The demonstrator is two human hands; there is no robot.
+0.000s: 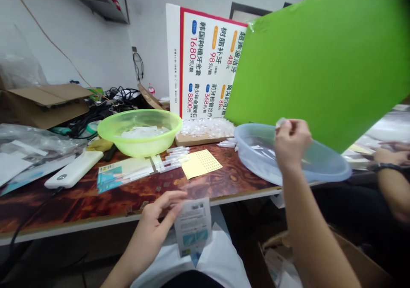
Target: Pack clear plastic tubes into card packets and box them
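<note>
Between the thumb and fingers of my left hand (pixel 163 213) is a printed plastic packet (pixel 194 226), upright over my lap at the table's front edge. Small text, a barcode and blue pictures cover its face. My right hand (pixel 293 143) is raised in front of the blue basin (pixel 333 168), pinching a small whitish, translucent piece (pixel 281 122) whose kind I cannot make out. White strips (pixel 267 152) lie inside that basin. On the table are a yellow sticker sheet (pixel 201 163), several white tubes (pixel 174 158) and a flat blue-and-white packet (pixel 124 173).
A green basin (pixel 141 145) with white pieces stands left of a heap of small clear parts (pixel 205 127). Behind rise a price board (pixel 205 66) and a large green panel (pixel 314 62). A power bank (pixel 74 170) lies left. Another person's arm (pixel 395 177) is at right, above an open carton (pixel 355 258).
</note>
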